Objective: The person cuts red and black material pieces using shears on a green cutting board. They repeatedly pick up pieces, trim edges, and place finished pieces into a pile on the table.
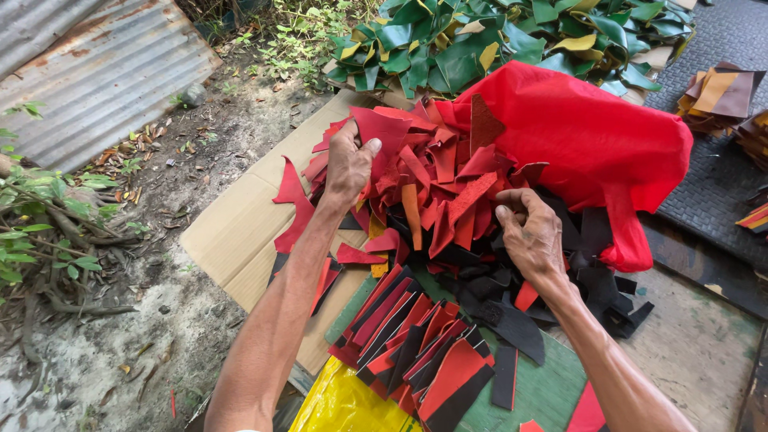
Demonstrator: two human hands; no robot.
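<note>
A heap of red cut-out scraps (436,172) lies in front of me, spilling from a big red bag (584,132). My left hand (350,164) grips a bunch of red scraps at the heap's left side, thumb on top. On the right of the heap, my right hand (530,232) has its fingers curled into the scraps where red pieces meet black ones (592,240); what it pinches is hidden. A stack of red and black shaped pieces (420,348) lies near me, below both hands.
Flat cardboard (232,240) lies under the heap on the left, with bare dirt and corrugated metal sheet (104,72) beyond. A pile of green pieces (496,36) sits at the back. Brown and orange pieces (720,92) rest on a dark mat at right. A yellow bag (344,404) lies below.
</note>
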